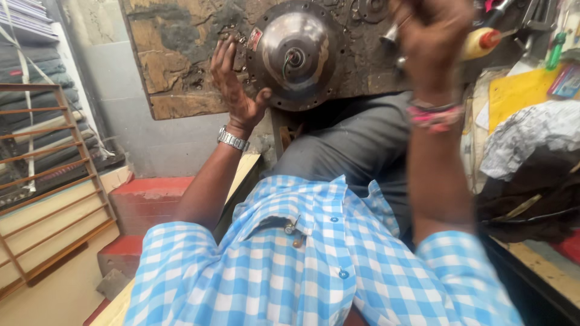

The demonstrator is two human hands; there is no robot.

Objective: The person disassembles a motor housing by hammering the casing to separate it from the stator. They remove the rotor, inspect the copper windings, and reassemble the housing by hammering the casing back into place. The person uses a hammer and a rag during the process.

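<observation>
A round, domed grey metal motor housing [296, 54], grimy and ringed by a flat flange, lies on a scarred, oil-stained wooden workboard [175, 54], with a short loop of wire showing at the hole in its centre. The person's left hand [235, 84] is spread loose with fingers extended, its thumb and palm pressed against the housing's left rim and its fingers resting on the board just beside it; a silver metal wristwatch [232, 139] circles that wrist. To the right of the housing, the right hand [432, 36] is raised near the camera with its back to the lens, fingers curled around a small silvery metal piece [391, 35] that pokes out on the side facing the housing; what that piece is cannot be told. Pink and dark thread bracelets [435, 115] sit on the right wrist. Farther right of the housing lie a yellow-handled tool with a red collar [480, 41], a green-handled screwdriver [554, 53] and crumpled grey cloth [531, 136]. Nearer the camera than the housing are grey trousers [362, 142] and a blue-and-white checked shirt [314, 259]. Well left of the housing stands a wooden slatted rack [54, 181].
</observation>
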